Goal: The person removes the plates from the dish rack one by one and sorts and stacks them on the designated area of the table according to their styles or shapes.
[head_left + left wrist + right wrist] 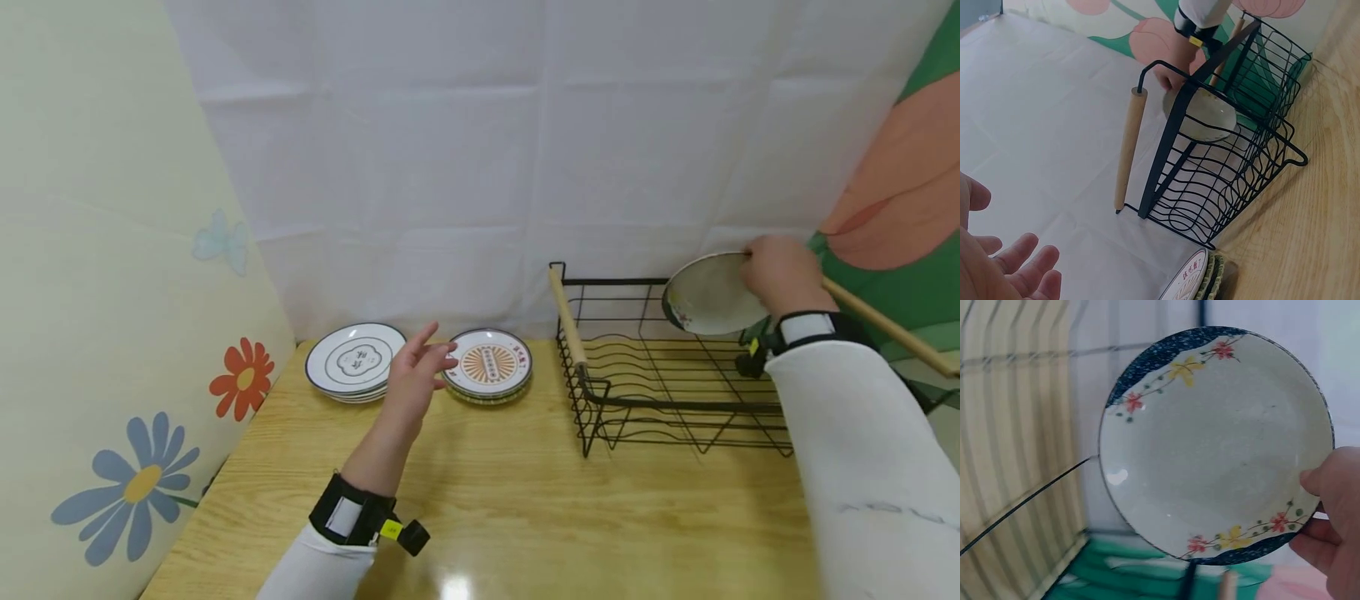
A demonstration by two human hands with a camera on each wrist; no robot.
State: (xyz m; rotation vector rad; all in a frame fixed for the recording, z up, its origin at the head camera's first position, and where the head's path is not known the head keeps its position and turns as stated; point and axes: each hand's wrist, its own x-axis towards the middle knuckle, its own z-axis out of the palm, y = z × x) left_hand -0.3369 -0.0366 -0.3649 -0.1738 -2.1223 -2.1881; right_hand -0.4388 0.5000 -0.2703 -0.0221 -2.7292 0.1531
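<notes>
My right hand (783, 275) pinches the rim of a white plate (1210, 450) with a dark blue speckled border and red and yellow flowers. The plate is tilted over the right part of a black wire dish rack (675, 406) with wooden handles. My left hand (412, 379) holds nothing, its fingers spread, in front of two stacks of plates. Left of it is a stack of white plates (352, 354) with a dark rim and a printed emblem. To its right, a smaller stack has a plate with an orange sunburst (491, 364) on top.
A wooden table (525, 517) bears the rack and both stacks. White cloth (420, 150) hangs behind them. Flower-patterned sheets cover the left side (112, 292) and the right side (900, 192). The rack's left wooden handle (567, 317) stands beside the sunburst stack.
</notes>
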